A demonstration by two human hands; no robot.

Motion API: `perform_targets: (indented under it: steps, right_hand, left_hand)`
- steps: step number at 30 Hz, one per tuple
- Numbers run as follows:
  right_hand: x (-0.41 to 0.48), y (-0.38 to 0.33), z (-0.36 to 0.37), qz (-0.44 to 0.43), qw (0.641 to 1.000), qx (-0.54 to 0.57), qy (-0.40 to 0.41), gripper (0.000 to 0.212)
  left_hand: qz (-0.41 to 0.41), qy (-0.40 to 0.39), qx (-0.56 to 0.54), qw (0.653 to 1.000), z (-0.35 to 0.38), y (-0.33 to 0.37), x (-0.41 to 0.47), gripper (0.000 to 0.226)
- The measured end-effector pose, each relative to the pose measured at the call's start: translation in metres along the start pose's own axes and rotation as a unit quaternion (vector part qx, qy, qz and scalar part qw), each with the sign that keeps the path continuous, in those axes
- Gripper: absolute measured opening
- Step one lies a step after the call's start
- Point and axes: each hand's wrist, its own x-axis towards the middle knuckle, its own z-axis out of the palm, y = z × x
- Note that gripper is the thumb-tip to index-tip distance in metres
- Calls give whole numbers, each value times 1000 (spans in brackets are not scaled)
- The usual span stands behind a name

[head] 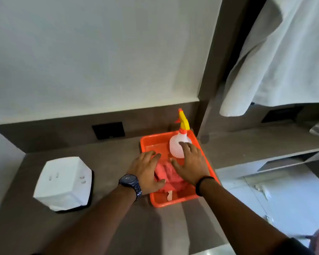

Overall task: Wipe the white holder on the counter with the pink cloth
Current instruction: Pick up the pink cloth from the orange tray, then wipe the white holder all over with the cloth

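The white holder stands on the brown counter at the left, a boxy white block on a dark base. The pink cloth lies crumpled in an orange tray at the counter's middle. My left hand, with a dark watch on the wrist, rests flat on the cloth's left side with fingers spread. My right hand, a black band on its wrist, hovers over the cloth's right side, its fingers spread and reaching toward the spray bottle. Neither hand grips the cloth.
A white spray bottle with a yellow and orange trigger stands at the tray's far end. A black wall socket sits behind. A white towel hangs at upper right. A lower shelf and white floor lie to the right.
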Motion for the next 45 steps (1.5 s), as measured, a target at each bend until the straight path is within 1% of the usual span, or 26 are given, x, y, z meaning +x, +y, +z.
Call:
perform_targets:
  steps: [1, 2, 4, 7, 8, 10, 13, 15, 18, 20, 21, 22, 24, 25, 26, 27, 29, 31, 34, 36, 38, 39, 41, 42, 45]
  right_hand:
    - [1, 6, 14, 2, 999, -17, -42, 73]
    - [3, 9, 25, -2, 996, -37, -76, 78]
    - [3, 17, 45, -13, 986, -68, -151, 89]
    - [11, 22, 70, -52, 972, -105, -202, 94]
    - [13, 22, 73, -59, 969, -113, -210, 93]
    - [15, 22, 84, -62, 965, -134, -216, 88]
    - [18, 20, 94, -46, 971, -136, -189, 76]
    - [20, 15, 99, -29, 977, -126, -170, 67]
    - [23, 12, 102, 16, 989, -62, -134, 60]
    - [26, 6, 98, 62, 994, 40, -79, 55]
    - [28, -2, 95, 83, 990, 102, -42, 52]
    - [31, -14, 90, 98, 982, 164, -1, 49]
    - [36, -50, 84, 103, 952, 280, 72, 46]
    - [37, -70, 82, 94, 934, 331, 94, 44]
    - [35, -94, 83, 80, 916, 380, 99, 43]
    - [31, -116, 86, 66, 900, 422, 86, 39]
    - [17, -147, 104, 53, 877, 476, 27, 28]
    - [0, -165, 132, 84, 855, 511, -39, 31]
    - [-21, -179, 175, 152, 811, 555, -106, 32]
    - [-32, -191, 195, 189, 773, 588, -144, 33]
    - [-42, -205, 207, 196, 748, 612, -166, 42]
    - [-46, -212, 212, 189, 745, 619, -160, 47]
    - [-48, -225, 215, 181, 751, 624, -118, 50]
    - [-46, -230, 215, 182, 761, 616, -95, 51]
    - [-29, -243, 209, 175, 811, 556, -51, 55]
  left_hand:
    - [2, -9, 7, 1000, 12, -5, 2, 89]
    - [4, 6, 12, 1000, 21, -9, 3, 89]
    - [3, 8, 29, 1000, 37, -19, 1, 89]
    - [8, 6, 22, 1000, 54, -26, -3, 89]
    - [14, 22, 20, 999, 57, -28, -4, 88]
    - [17, 26, 9, 999, 61, -31, -6, 87]
    - [13, 23, -17, 1000, 62, -34, -5, 88]
    - [10, 16, -16, 1000, 59, -35, -4, 90]
    - [-10, -3, -20, 1000, 45, -42, -5, 99]
    - [-21, 6, -12, 1000, 22, -54, -8, 100]
    - [-23, 15, -4, 1000, 6, -62, -10, 99]
    - [-25, 29, 1, 999, -12, -71, -13, 97]
    - [-38, 64, -7, 997, -52, -93, -24, 94]
    - [-44, 80, -13, 996, -71, -105, -31, 94]
    - [-48, 90, -14, 995, -90, -120, -41, 97]
    - [-51, 88, -7, 995, -107, -135, -51, 101]
    - [-52, 51, 28, 997, -131, -165, -71, 112]
    - [-65, -17, 66, 996, -142, -191, -90, 129]
    - [-106, -129, 91, 982, -133, -220, -110, 153]
    - [-121, -172, 96, 973, -121, -233, -116, 156]
    - [-124, -161, 94, 975, -108, -240, -117, 154]
    - [-125, -144, 90, 977, -103, -242, -116, 151]
    - [-119, -109, 91, 983, -97, -243, -114, 147]
    - [-112, -95, 93, 985, -95, -244, -114, 144]
    - [-101, -75, 91, 988, -93, -247, -114, 137]
